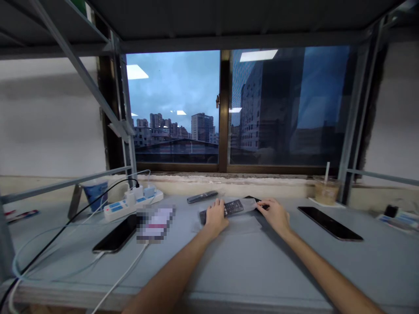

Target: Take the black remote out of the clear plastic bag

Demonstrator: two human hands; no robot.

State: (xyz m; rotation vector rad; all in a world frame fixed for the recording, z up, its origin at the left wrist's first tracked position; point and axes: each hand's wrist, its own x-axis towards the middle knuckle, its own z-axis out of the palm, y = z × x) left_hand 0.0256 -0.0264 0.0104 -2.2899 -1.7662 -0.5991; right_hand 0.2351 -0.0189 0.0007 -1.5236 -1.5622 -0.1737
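A dark remote control [234,207] with many buttons lies at a slant on the grey tabletop. My left hand [216,217] is closed over its left half, fingers wrapped across it. Around the remote's right end is a clear plastic sleeve [249,204]. The edge of that plastic is pinched between the fingertips of my right hand [273,213]. Just behind my right fingertips a flat black object [253,198] shows in part; its kind is hidden. Beyond my left hand lies a second slim remote control [203,196], untouched.
Left of my hands are a black phone [118,234], a pixelated phone [157,223] on a cable, a white power strip [132,205] and a blue cup [94,195]. To the right lie another phone [330,223] and a drink cup [326,192] with a straw. Metal posts frame the table.
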